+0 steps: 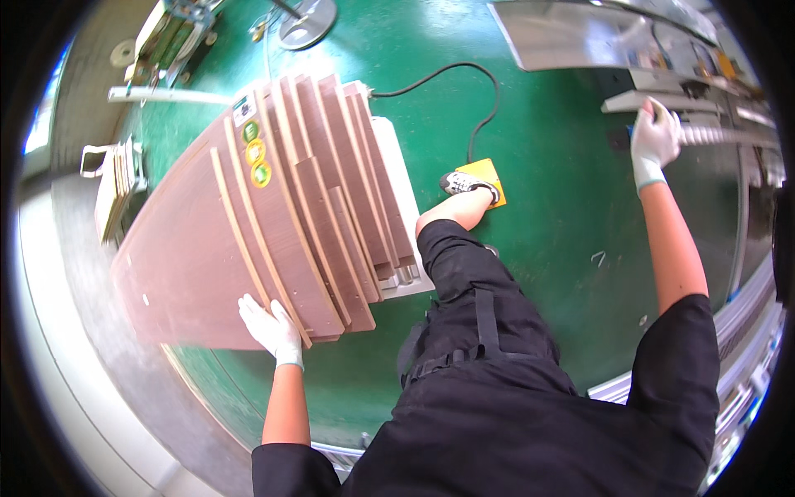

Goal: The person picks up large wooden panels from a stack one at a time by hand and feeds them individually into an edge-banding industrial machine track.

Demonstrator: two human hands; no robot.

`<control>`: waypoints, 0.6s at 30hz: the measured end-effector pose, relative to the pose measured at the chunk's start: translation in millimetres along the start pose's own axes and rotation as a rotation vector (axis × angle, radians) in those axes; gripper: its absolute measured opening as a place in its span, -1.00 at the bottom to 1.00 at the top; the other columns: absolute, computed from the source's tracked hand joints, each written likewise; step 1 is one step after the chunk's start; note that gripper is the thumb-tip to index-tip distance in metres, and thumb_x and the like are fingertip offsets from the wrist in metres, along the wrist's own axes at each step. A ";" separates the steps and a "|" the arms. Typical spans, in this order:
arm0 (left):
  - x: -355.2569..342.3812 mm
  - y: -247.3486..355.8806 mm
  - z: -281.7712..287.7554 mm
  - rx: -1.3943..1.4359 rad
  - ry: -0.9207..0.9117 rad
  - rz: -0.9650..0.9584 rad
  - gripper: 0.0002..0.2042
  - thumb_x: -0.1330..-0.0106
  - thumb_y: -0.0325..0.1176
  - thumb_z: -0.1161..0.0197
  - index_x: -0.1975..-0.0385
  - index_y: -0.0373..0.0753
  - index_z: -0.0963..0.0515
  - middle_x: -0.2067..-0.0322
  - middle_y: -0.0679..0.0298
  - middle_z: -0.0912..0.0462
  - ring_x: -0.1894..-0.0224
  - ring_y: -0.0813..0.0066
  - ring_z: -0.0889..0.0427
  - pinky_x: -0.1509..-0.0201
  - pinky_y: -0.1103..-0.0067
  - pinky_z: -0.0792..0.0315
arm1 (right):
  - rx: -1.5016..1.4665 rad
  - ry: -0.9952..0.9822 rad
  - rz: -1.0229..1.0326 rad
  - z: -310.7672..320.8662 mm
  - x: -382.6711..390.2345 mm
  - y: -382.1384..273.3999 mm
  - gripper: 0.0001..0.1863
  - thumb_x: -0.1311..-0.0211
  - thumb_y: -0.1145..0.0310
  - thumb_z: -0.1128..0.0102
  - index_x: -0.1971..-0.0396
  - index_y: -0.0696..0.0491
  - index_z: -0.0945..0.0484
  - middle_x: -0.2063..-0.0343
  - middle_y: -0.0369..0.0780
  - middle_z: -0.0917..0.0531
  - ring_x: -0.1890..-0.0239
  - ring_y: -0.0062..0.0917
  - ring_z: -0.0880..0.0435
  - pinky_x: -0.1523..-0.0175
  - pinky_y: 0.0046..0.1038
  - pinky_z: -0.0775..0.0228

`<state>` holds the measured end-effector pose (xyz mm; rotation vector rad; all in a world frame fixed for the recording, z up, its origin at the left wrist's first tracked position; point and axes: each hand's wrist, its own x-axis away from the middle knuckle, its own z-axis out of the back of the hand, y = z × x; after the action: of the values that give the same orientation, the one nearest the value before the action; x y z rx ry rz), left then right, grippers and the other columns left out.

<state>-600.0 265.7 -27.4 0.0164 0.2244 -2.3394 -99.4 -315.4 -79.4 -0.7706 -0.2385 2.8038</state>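
My left hand [272,331], in a white glove, rests with its fingers apart on the near edge of a large brown board [190,240]. Several narrower wooden boards [302,199] are layered in steps over its right part, with thin pale strips along their edges. At the right, my right hand [656,142], also in a white glove, is raised with its fingers curled in beside a white bar [667,101] and a pale ridged piece [720,137]. What it grips, if anything, cannot be made out. My shoe [464,185] stands on a yellow foot pedal [490,172].
A black cable [497,91] loops over the green floor [563,166] from the pedal toward the board stack. A round metal stand base [306,23] and a cart [170,37] are at the back. A shiny metal sheet [571,37] juts in at the far right.
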 end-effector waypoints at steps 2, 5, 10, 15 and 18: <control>2.0 -7.9 -3.4 -0.007 -0.001 -0.014 -0.41 -0.39 -0.19 -0.03 -0.32 -0.43 -0.16 -0.32 -0.19 -0.17 -0.38 -0.11 -0.14 -0.44 0.20 -0.05 | -0.030 0.019 -0.047 4.2 7.4 -13.5 -0.63 -0.22 -0.14 -0.06 0.15 -0.30 -0.67 0.00 -0.36 -0.63 -0.28 -0.39 -0.37 -0.26 0.02 -0.13; -0.9 -5.6 -7.3 -0.003 0.028 -0.017 -0.42 -0.41 -0.18 -0.01 -0.33 -0.42 -0.15 -0.32 -0.20 -0.17 -0.38 -0.10 -0.14 -0.44 0.20 -0.05 | -0.012 0.096 -0.090 -2.9 11.0 -9.5 -0.61 -0.21 -0.21 -0.04 0.19 -0.31 -0.68 -0.04 -0.37 -0.61 -0.31 -0.43 -0.33 -0.31 0.15 0.06; 1.3 -22.3 -13.4 -0.035 0.088 -0.062 -0.43 -0.44 -0.16 0.01 -0.32 -0.41 -0.16 -0.30 -0.20 -0.19 -0.35 -0.10 -0.19 -0.41 0.21 -0.10 | -0.090 0.063 -0.119 2.9 13.8 -18.8 -0.55 -0.16 -0.27 -0.07 0.18 -0.30 -0.68 -0.06 -0.37 -0.61 -0.32 -0.44 -0.31 -0.32 0.15 0.08; 2.5 -9.4 -14.5 0.023 0.115 -0.057 -0.45 -0.44 -0.16 0.00 -0.30 -0.42 -0.21 -0.28 -0.21 -0.25 -0.33 -0.09 -0.23 -0.39 0.21 -0.13 | -0.176 -0.030 0.059 31.3 24.9 -13.8 -0.52 -0.17 -0.18 -0.15 0.08 -0.16 -0.64 -0.09 -0.21 -0.58 -0.34 -0.27 -0.28 -0.35 0.17 0.09; 2.7 -11.1 -14.9 0.038 0.157 -0.043 -0.48 -0.44 -0.18 -0.01 -0.27 -0.41 -0.26 -0.25 -0.21 -0.29 -0.31 -0.10 -0.26 -0.39 0.22 -0.15 | -0.538 0.001 0.324 48.3 54.1 11.4 -0.67 -0.22 0.30 -0.25 0.04 0.08 -0.58 -0.11 -0.05 -0.53 -0.25 -0.17 -0.37 -0.36 -0.34 -0.14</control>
<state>-610.6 273.9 -40.6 0.2162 0.2598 -2.3873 -171.7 -317.2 -67.0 -0.9940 -0.9785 3.0711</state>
